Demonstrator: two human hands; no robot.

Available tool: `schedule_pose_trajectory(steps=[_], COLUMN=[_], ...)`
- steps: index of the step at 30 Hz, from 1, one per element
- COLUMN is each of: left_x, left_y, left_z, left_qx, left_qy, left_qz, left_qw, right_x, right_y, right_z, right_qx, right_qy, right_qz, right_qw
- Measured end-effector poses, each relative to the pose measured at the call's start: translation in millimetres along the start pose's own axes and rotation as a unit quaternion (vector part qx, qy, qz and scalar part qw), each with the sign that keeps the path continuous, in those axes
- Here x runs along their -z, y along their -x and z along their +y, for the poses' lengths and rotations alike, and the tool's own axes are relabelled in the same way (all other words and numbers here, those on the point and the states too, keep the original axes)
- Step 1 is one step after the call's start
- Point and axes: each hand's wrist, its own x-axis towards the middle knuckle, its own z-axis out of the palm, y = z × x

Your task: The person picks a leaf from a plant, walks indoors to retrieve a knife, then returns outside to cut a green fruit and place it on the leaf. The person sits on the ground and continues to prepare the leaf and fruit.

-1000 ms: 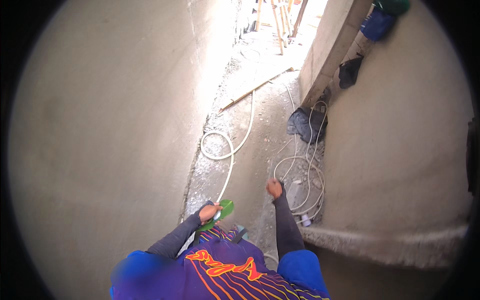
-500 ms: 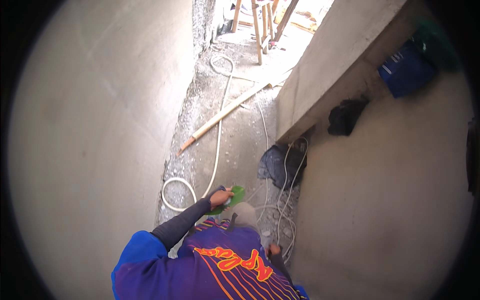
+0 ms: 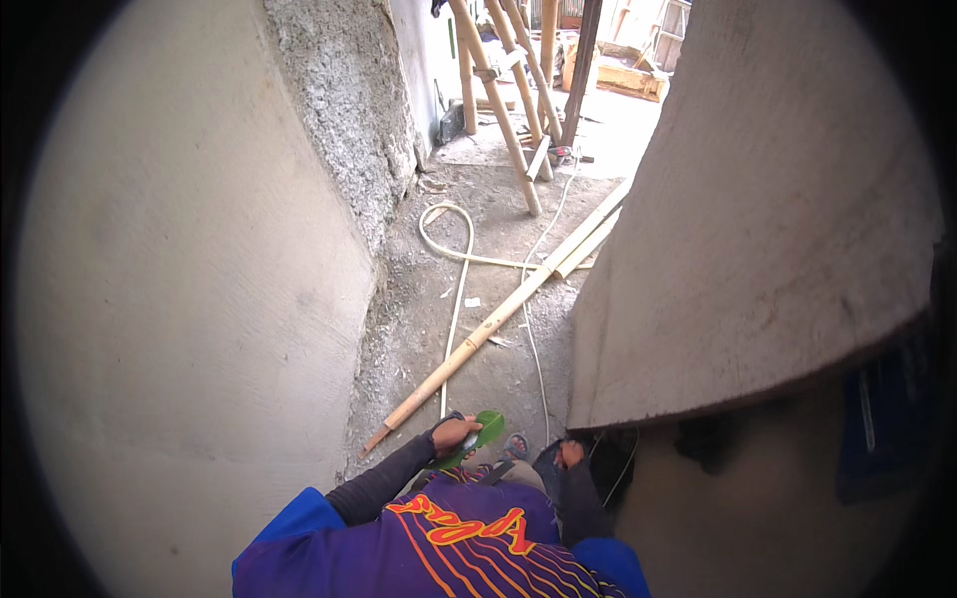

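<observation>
Down at six o'clock, just above my purple striped jersey (image 3: 449, 553), my left hand (image 3: 454, 435) is closed around a flat green tool (image 3: 481, 432) whose rounded green end pokes out toward two o'clock from my fist; I cannot tell exactly what kind of tool it is. My right hand (image 3: 570, 454) sits just to the three o'clock side of it, low against the dark gap under the big concrete slab (image 3: 758, 249), and it is too small and shadowed for me to tell whether its fingers are open or curled on anything. Between my two hands, on the ground, shows a sandalled foot (image 3: 514, 446). At nine o'clock a smooth plastered wall (image 3: 189, 299) fills the view, with a rough grey broken edge (image 3: 344, 130) at about eleven o'clock. The dirt floor (image 3: 419, 319) of the narrow passage runs from my hands up toward twelve o'clock. A long bamboo pole (image 3: 478, 334) lies across it slantwise, its near end close to my left hand at about ten o'clock from it, its far end touching the slab's foot. A pale hose (image 3: 454, 299) loops on the floor beyond and runs down toward my hands, crossing under the pole. At twelve o'clock several upright bamboo props (image 3: 508, 110) lean together, and a wooden crate (image 3: 623, 78) lies behind them in the bright yard.
</observation>
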Motion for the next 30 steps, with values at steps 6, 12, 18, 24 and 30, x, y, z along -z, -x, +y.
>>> schedule_pose_trajectory(steps=[6,12,18,24,30], left_x=[33.1,57.4,51.7,64.7,56.6], left_y=[-89.5,-217.6,-301.4,-405.0,-560.7], left_z=[172.0,352.1,534.3,664.4,813.7], left_qx=[-0.058,-0.084,-0.096,-0.065,-0.018], left_qy=[0.042,0.069,0.016,0.004,-0.029], left_qz=[0.033,0.019,-0.019,-0.053,-0.072], left_qw=[0.997,0.994,0.995,0.996,0.997], right_x=[-39.6,-31.6,-4.1,0.5,47.6], right_y=[-148.6,-210.5,-242.8,-339.3,-540.8], right_z=[-437.8,-575.6,-624.9,-724.0,-787.4], right_qx=[0.255,0.143,0.041,0.018,0.073], right_qy=[-0.075,-0.094,-0.154,-0.211,-0.299], right_qz=[-0.119,-0.059,-0.066,-0.066,0.017], right_qw=[0.957,0.984,0.985,0.975,0.951])
